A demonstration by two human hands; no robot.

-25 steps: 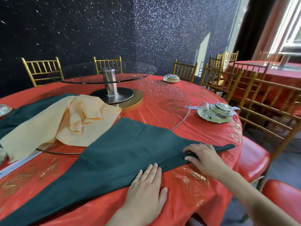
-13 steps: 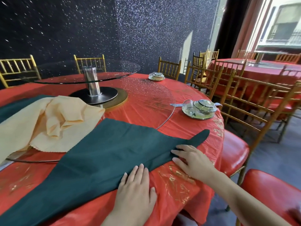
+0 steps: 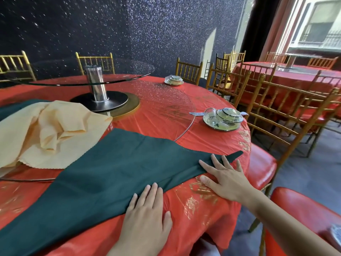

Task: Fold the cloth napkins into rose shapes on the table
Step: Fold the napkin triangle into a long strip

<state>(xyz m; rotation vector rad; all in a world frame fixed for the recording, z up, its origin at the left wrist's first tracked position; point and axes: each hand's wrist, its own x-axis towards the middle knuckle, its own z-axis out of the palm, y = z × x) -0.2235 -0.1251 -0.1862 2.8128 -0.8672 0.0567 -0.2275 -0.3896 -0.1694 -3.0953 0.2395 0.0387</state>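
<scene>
green napkin [image 3: 110, 172] flat on table | left hand [image 3: 145, 217] flat on near edge | right hand [image 3: 225, 178] flat near tip

daylight comes from a window [image 3: 313, 28] far up and right of the right hand [image 3: 228, 180], blown out to near white. the glittered wall [image 3: 92, 30] beyond the left hand [image 3: 145, 218] stays dark, speckled with bright points. the red surface [image 3: 208, 143] ahead of the hands shows a soft sheen, and glare streaks the glass turntable [image 3: 169, 108]. straight lines bow near the frame edges; the corners look slightly soft.
</scene>
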